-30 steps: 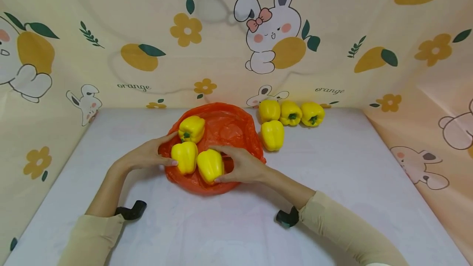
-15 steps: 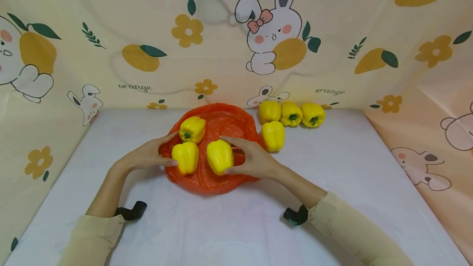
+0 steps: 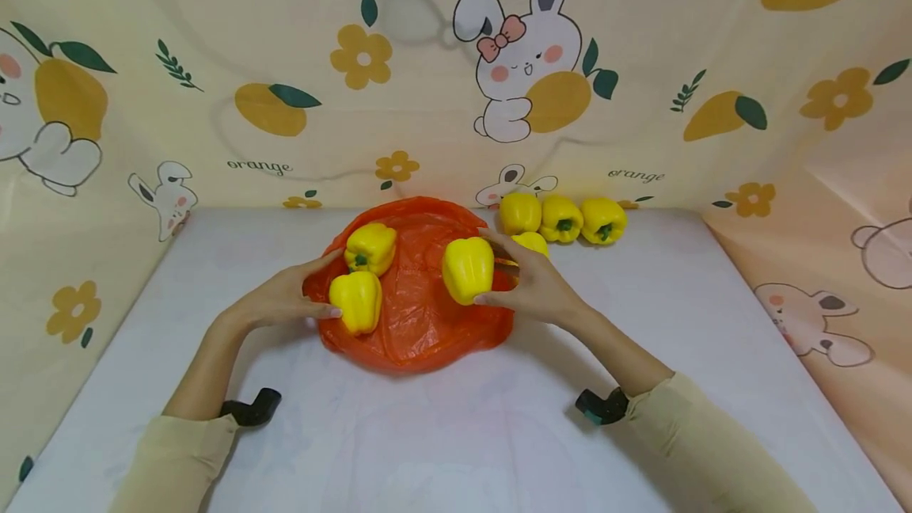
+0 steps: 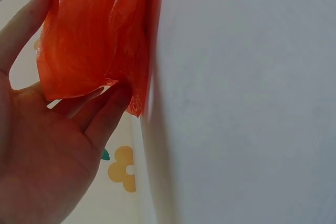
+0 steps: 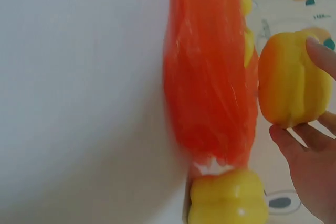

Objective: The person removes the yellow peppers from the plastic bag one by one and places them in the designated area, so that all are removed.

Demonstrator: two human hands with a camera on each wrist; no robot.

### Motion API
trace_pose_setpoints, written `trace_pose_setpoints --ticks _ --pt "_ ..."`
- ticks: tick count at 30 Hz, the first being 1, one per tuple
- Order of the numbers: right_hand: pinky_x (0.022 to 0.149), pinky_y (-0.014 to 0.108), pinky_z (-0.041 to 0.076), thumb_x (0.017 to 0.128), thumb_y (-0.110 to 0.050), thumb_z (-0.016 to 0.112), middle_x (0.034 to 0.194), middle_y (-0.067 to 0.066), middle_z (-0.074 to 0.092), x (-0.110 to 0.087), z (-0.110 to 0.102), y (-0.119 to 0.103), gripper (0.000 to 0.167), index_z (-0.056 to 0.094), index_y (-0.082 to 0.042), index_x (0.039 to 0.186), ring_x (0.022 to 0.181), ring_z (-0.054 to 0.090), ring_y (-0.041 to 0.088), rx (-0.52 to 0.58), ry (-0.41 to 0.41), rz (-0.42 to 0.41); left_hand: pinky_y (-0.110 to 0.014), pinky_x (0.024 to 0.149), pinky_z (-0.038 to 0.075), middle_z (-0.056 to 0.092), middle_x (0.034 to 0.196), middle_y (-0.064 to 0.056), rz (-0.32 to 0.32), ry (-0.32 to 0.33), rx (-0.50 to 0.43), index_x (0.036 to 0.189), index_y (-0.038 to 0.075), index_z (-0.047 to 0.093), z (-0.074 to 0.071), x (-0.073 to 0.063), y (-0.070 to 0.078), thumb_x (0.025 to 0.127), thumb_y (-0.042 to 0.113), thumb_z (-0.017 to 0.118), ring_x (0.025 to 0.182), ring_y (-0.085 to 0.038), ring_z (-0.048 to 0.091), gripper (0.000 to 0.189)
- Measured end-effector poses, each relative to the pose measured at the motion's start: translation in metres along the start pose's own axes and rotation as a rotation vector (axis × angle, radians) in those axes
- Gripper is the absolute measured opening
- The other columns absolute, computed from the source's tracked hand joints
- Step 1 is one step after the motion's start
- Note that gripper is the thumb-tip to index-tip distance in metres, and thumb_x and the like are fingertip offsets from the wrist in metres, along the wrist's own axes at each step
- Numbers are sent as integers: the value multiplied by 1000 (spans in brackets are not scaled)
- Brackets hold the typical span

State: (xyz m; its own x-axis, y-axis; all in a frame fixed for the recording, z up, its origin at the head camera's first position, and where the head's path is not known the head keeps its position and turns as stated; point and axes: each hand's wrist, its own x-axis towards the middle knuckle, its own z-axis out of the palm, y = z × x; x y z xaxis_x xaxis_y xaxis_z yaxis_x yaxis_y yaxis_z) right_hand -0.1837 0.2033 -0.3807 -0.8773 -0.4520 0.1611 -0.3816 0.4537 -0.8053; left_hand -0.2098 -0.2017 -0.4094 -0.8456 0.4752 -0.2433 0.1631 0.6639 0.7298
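Note:
An orange-red plastic bag (image 3: pixel 420 323), its mouth spread into a round bowl shape, stands mid-table. Inside its left part lie two yellow bell peppers, one behind (image 3: pixel 372 248) and one in front (image 3: pixel 356 301). My left hand (image 3: pixel 281 299) grips the bag's left side, and in the left wrist view its thumb and fingers lie around the plastic (image 4: pixel 94 35). Thumb and fingers of my right hand (image 3: pixel 537 283) hold another yellow bell pepper (image 3: pixel 466 269) over the bag's right part. The right wrist view shows this held pepper (image 5: pixel 286 82) beside the bag's upper edge.
Behind the bag to the right, three yellow bell peppers (image 3: pixel 560 218) stand in a row at the table's back edge. A further pepper (image 3: pixel 530 243) in front of them is partly hidden by my right hand. A patterned cloth (image 3: pixel 399 125) backs the white table (image 3: pixel 427 442).
My right hand has lifted the bell pepper from beside the other two in the bag and carried it right and away from me. The left hand stays at the bag's left side.

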Motion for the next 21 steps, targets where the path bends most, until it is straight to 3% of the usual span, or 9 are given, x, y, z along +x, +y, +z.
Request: trace_pose_setpoints --ticks 7,14,21 --pt "104 45 47 78 -20 87 148 1 48 -10 -21 2 87 41 -17 151 130 52 27 27 42 34 -63 109 33 30 158 -21 15 -1 1 159 15 22 0 1 1 82 48 77 143 -42 29 101" --pt "104 53 45 76 -1 85 147 18 47 -22 -42 -13 84 41 2 148 131 48 38 6 109 37 -63 108 34 31 158 -21 9 -6 -4 159 13 22 0 1 2 81 48 78 142 -42 30 102" --pt "105 45 45 78 -11 85 150 9 45 -31 -60 13 86 41 -10 151 130 51 32 -55 163 71 -62 108 36 32 157 -21 12 -11 -15 159 13 23 0 1 1 81 47 78 141 -42 31 101"
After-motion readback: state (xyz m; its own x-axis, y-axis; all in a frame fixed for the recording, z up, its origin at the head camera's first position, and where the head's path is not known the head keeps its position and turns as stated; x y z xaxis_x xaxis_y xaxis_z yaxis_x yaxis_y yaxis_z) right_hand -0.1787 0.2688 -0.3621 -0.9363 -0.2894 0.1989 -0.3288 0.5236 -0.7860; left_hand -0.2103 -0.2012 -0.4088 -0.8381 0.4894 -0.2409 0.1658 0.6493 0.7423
